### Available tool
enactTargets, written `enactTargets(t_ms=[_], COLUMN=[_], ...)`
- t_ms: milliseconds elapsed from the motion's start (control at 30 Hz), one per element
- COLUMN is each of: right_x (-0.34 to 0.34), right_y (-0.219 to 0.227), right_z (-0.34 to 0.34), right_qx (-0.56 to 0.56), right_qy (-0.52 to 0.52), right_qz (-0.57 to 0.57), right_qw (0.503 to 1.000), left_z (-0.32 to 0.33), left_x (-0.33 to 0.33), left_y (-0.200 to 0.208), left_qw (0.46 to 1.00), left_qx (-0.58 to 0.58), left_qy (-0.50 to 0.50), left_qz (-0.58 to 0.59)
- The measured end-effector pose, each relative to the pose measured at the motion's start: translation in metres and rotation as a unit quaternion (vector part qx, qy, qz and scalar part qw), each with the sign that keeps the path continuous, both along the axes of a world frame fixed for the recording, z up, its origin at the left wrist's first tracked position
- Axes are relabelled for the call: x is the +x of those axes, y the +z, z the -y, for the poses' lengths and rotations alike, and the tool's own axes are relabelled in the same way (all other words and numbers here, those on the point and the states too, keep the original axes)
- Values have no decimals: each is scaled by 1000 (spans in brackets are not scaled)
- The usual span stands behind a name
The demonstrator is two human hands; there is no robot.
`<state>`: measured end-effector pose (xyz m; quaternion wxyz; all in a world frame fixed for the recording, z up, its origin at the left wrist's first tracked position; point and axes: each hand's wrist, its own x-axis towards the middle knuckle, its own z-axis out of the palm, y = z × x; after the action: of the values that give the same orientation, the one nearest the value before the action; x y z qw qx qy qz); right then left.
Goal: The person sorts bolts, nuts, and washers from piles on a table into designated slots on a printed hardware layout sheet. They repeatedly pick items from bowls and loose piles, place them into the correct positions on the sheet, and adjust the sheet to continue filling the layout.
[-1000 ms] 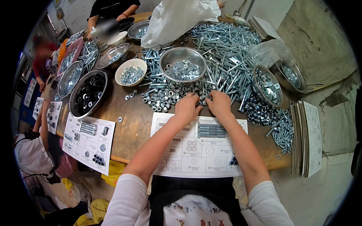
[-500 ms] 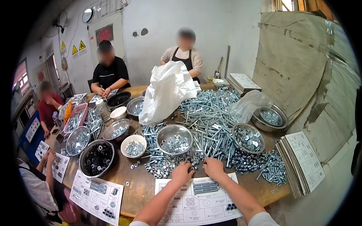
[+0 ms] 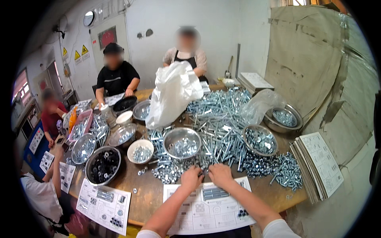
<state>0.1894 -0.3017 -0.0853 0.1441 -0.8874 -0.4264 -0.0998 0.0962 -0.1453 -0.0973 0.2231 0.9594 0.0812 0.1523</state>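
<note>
My left hand (image 3: 192,177) and my right hand (image 3: 220,174) reach side by side to the near edge of a heap of silvery nuts (image 3: 168,173). Both have curled fingers, and whatever is between the fingertips is too small to make out. Beneath my forearms lies a printed parts sheet (image 3: 186,223) with drawn boxes. Several long bolts (image 3: 214,193) rest in a row near its top, and a cluster of dark nuts (image 3: 242,213) sits toward its right side. Just beyond my hands stands a steel bowl (image 3: 166,139) holding washers.
Loose bolts (image 3: 222,119) cover the table's middle. Around them are a white bowl (image 3: 140,151), a bowl of black parts (image 3: 103,166), a white plastic bag (image 3: 172,95) and stacked boards (image 3: 315,166). A second parts sheet (image 3: 101,206) lies to the left. Co-workers sit around the table.
My hands have shifted slightly closer together at the nuts. Across the table, the co-worker in black has spread both hands apart, one now at a clear jar.
</note>
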Motion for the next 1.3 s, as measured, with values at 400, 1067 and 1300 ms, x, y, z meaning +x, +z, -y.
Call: enactTargets(t_ms=[400,1067,1300], right_x=[1,-132,-142], right_y=[-6,7,26], right_z=[15,35,56], right_qx=[65,20,57], right_qy=[10,172,92], right_qz=[-104,-137,-229], right_qw=[992,975,968], left_z=[-1,-13,23], left_x=[-5,-112,-162], left_y=[8,35,29], left_qw=[998,975,987], left_qx=[-45,-222,-100], left_qy=[-25,-25,-126], left_qz=[-28,-17,18])
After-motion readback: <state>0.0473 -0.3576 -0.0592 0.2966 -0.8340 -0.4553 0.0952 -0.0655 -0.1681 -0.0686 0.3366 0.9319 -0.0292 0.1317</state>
